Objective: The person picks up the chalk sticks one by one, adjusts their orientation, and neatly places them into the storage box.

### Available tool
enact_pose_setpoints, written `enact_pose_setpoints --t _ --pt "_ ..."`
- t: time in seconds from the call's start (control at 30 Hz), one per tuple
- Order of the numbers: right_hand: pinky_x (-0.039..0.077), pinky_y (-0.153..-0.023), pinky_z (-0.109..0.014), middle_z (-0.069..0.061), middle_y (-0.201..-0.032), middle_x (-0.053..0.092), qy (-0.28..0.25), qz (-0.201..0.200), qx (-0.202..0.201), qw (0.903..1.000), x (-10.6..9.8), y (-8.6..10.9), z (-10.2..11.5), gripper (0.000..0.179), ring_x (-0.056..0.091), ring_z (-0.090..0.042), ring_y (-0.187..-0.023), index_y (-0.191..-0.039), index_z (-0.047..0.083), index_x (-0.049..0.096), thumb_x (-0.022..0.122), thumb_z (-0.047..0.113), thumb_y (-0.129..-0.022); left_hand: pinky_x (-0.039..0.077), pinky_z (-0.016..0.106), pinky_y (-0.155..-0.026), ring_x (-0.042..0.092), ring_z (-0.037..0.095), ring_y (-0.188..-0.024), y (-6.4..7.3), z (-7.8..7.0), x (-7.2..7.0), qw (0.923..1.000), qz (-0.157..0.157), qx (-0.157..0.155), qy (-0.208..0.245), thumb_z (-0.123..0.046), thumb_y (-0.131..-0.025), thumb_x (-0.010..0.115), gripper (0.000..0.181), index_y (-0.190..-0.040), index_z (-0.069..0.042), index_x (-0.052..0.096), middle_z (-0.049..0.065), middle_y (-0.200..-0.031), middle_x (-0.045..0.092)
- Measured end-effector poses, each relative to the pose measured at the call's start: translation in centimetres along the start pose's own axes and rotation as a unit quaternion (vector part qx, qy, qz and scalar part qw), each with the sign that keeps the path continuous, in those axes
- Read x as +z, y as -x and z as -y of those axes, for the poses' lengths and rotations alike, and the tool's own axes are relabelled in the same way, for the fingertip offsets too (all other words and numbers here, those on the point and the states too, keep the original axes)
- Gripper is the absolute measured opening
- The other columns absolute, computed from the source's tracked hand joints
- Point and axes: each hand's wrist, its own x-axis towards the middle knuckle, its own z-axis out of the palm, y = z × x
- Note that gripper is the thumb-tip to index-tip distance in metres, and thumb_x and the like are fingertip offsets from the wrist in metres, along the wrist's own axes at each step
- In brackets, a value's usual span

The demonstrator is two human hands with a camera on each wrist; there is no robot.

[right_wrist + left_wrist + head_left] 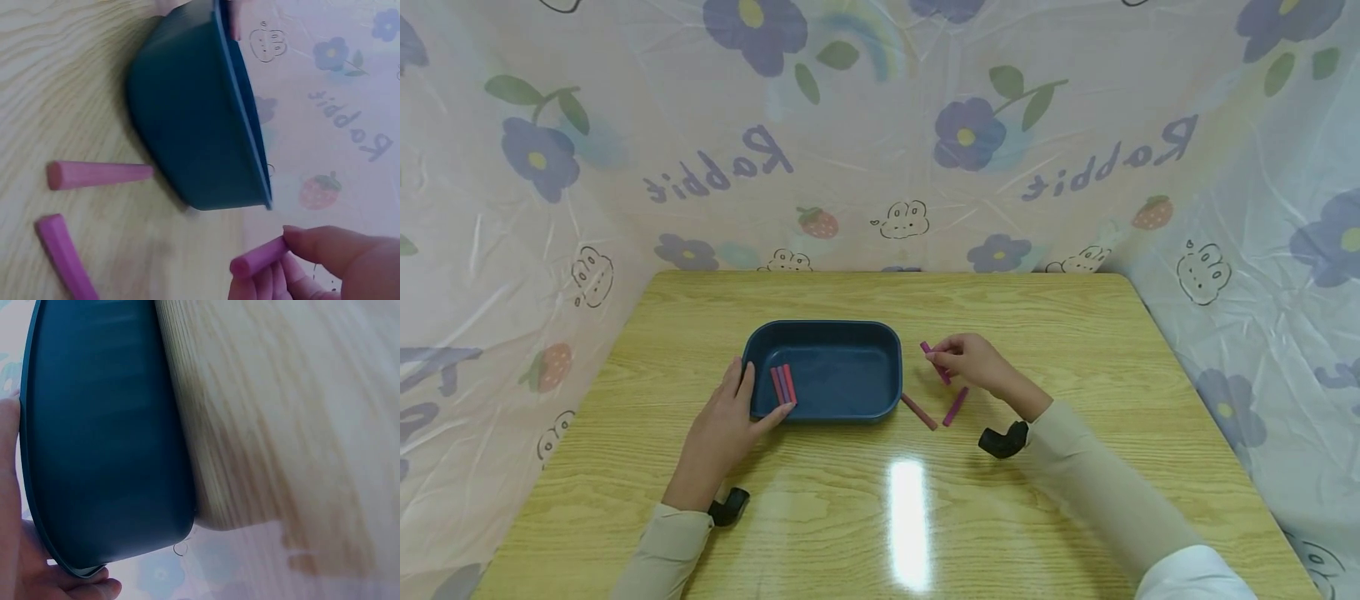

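A dark blue rectangular dish (842, 379) stands on the wooden table. My left hand (724, 417) grips its left end, with the thumb over the front rim and the other fingers along the side. Inside, at the left, several red and purple sticks (783, 385) lie side by side near the thumb. To the right of the dish, my right hand (973, 362) pinches a magenta crayon-like stick (257, 258) between thumb and fingers. A reddish stick (920, 412) and another magenta stick (956, 407) lie on the table below that hand.
The wooden table (820, 517) reaches back to a hanging cloth (865, 167) printed with flowers and rabbits, which also closes off both sides. Black wrist mounts (1003, 440) sit on both forearms. The reddish stick's far end lies close to the dish's front right corner.
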Motion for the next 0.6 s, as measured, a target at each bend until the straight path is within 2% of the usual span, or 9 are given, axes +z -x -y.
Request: enact_pose_setpoints --t 0.1,0.2,0.4,0.6 --pt "0.049 -0.086 -0.046 -0.024 -0.106 0.062 -0.025 0.010 -0.004 0.9996 -0.4 0.2 0.4 0.040 0.064 -0.028 -0.090 -0.114 -0.005 0.061 0.057 0.029 -0.093 0.031 0.055 -0.101 0.022 0.041 -0.134 0.0 0.0 0.0 1.0000 0.002 0.000 0.001 -0.067 -0.082 0.050 0.099 -0.146 0.003 0.021 0.025 -0.150 0.014" --pt "0.048 -0.089 -0.046 -0.025 -0.107 0.061 -0.042 0.017 -0.006 0.9990 -0.6 0.3 0.6 0.040 0.062 -0.034 -0.095 -0.115 -0.005 0.060 0.056 0.029 -0.094 0.031 0.055 -0.101 0.022 0.041 -0.134 0.0 0.0 -0.1 1.0000 0.003 -0.002 0.001 -0.068 -0.082 0.049 0.099 -0.146 0.002 0.021 0.025 -0.150 0.014" --pt "0.047 -0.090 -0.043 -0.022 -0.106 0.062 -0.067 0.036 -0.011 0.9970 -0.8 0.0 0.9 0.037 0.059 -0.039 -0.101 -0.113 -0.002 0.062 0.052 0.030 -0.096 0.032 0.055 -0.100 0.023 0.042 -0.134 0.0 0.1 0.0 1.0000 0.004 -0.002 -0.001 -0.068 -0.082 0.048 0.099 -0.146 0.002 0.020 0.025 -0.150 0.013" --pt "0.050 -0.087 -0.040 -0.014 -0.097 0.065 -0.107 0.049 -0.025 0.9928 -0.5 0.0 1.7 0.035 0.059 -0.040 -0.101 -0.112 -0.003 0.062 0.051 0.027 -0.097 0.032 0.055 -0.100 0.023 0.042 -0.134 0.0 0.1 0.0 1.0000 0.004 -0.002 0.000 -0.066 -0.083 0.050 0.098 -0.147 0.002 0.020 0.024 -0.151 0.010"
